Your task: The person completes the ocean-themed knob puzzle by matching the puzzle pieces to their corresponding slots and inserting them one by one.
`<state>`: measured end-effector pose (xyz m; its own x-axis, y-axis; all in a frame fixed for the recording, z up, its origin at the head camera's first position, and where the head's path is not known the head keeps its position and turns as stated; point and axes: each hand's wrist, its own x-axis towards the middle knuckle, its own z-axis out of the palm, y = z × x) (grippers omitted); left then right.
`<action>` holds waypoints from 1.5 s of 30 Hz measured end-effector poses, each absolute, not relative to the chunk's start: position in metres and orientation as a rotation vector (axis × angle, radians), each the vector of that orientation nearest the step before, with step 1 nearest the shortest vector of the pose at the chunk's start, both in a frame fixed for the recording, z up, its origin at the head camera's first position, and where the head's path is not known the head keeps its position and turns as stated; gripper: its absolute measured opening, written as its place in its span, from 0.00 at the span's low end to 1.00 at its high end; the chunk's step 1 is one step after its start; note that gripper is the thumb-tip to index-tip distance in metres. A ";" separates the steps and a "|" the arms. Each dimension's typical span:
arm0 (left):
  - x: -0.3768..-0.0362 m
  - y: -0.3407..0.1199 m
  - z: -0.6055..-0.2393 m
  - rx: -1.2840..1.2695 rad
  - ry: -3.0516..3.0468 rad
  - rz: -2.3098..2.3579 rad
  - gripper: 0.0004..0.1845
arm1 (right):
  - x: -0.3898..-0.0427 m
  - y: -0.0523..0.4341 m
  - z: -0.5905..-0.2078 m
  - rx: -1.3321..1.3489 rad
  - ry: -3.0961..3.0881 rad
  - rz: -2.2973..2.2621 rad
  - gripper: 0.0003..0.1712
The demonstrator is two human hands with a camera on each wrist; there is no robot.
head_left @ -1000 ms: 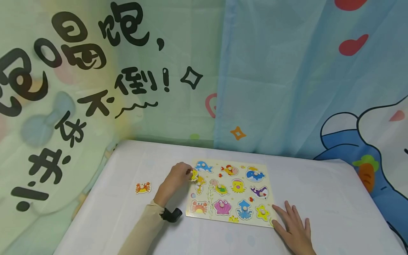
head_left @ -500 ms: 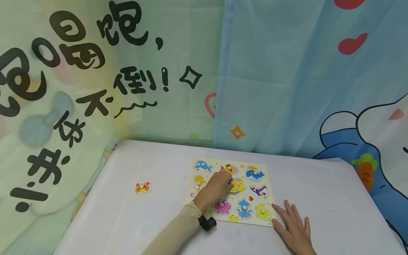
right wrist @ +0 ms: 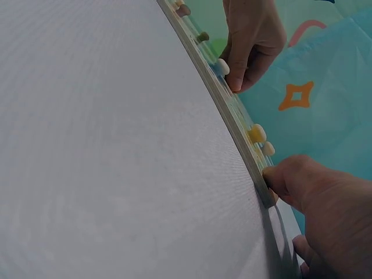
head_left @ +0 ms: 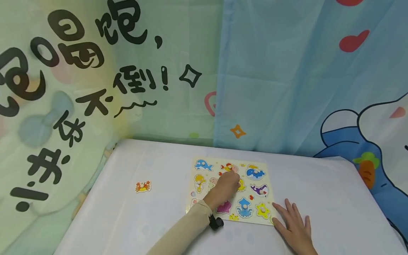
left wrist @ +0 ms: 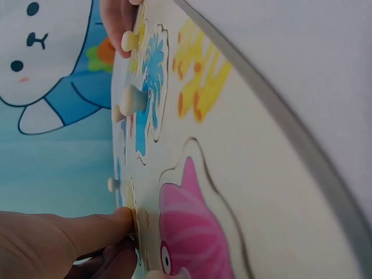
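Observation:
A cream peg puzzle board with sea-animal pieces lies on the white table. My left hand reaches over its middle and pinches the yellow octopus piece, which sits over its matching spot; the knob is hidden by the fingers. In the left wrist view, thumb and fingers meet close to the board face, beyond the pink shell piece. My right hand lies with fingers spread at the lower right corner, its thumb touching the board's edge. A crab piece lies on the table, left of the board.
Other pieces with knobs sit on the board, among them a blue squid, a yellow starfish and a blue whale. Printed curtains hang behind the table.
My left hand has carried the yellow octopus piece from the board's left edge rightward to its middle, then shifted slightly right. My right hand stays at the corner.

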<state>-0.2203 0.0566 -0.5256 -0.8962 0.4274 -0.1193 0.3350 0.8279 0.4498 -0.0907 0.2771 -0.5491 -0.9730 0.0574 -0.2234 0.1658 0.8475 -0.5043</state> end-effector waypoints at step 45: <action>-0.237 -0.115 -0.513 0.373 3.143 0.873 0.08 | -0.094 0.278 -0.551 0.194 2.795 -0.786 0.39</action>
